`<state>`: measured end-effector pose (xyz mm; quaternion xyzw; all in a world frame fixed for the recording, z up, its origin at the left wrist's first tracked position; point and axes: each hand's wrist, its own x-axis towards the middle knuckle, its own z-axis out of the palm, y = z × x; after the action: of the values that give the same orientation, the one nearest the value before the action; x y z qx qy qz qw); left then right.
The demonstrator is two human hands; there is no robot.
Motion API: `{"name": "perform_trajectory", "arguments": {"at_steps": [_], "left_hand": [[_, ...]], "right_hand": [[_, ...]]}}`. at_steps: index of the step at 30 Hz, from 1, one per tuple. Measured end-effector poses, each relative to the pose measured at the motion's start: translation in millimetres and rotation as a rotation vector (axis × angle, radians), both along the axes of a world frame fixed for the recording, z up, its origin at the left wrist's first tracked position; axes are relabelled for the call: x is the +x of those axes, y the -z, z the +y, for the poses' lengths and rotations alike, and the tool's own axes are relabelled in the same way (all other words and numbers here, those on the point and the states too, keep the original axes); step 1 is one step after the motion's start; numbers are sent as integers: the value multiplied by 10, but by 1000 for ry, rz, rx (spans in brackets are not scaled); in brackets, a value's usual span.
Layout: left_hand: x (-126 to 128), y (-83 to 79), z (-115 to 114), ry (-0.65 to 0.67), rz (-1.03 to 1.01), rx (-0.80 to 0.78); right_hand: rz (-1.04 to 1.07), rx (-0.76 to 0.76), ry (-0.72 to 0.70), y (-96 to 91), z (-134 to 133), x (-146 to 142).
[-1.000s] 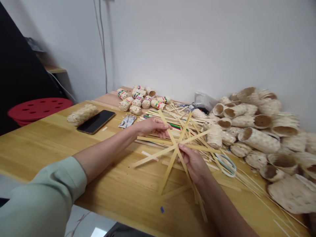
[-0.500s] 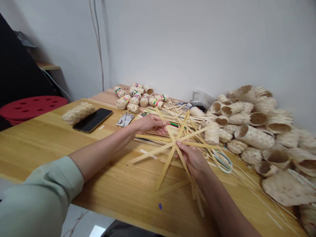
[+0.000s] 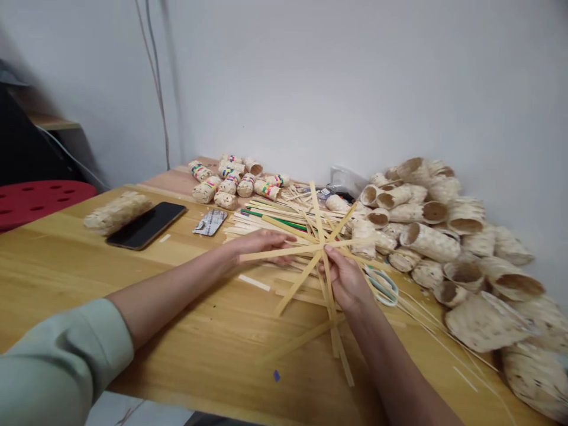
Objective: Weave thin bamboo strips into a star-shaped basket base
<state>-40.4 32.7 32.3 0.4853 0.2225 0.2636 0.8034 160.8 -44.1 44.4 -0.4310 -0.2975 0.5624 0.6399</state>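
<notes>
While hands (image 3: 261, 242) (image 3: 346, 281) hold strips (image 3: 288, 253), piled baskets (image 3: 428, 242) look hollow.

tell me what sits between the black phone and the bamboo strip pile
A small printed packet lies flat between the phone and the strip pile, head view.

The crossed strips (image 3: 310, 251) pinched in the right hand (image 3: 348, 281) look like thin split bamboo, pale, smooth and matt. Under the grip, the table (image 3: 89, 266) is varnished wood with a soft sheen. Just right of the grip, the scissors (image 3: 384, 288) have pale glossy plastic handles. Beyond them lie rough woven tubes (image 3: 428, 241). Well left of the grip, the phone (image 3: 146, 225) is glossy black.
</notes>
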Motion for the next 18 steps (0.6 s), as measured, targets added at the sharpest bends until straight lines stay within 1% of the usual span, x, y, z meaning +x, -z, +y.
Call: {"name": "perform_trajectory", "arguments": {"at_steps": [2, 3, 5, 9, 14, 18], "left_hand": [[113, 40, -129, 94, -51, 18], [169, 52, -195, 120, -77, 21], [266, 66, -315, 126, -98, 9], [388, 71, -494, 85, -88, -50], [458, 43, -633, -39, -127, -90], [471, 41, -653, -32, -160, -126]], "right_hand": [[3, 25, -9, 21, -8, -32], [-2, 41, -24, 28, -19, -53], [-21, 64, -59, 31, -47, -96], [-34, 96, -142, 22, -108, -150], [-7, 78, -254, 69, -127, -144], [31, 80, -351, 103, -104, -107]]}}
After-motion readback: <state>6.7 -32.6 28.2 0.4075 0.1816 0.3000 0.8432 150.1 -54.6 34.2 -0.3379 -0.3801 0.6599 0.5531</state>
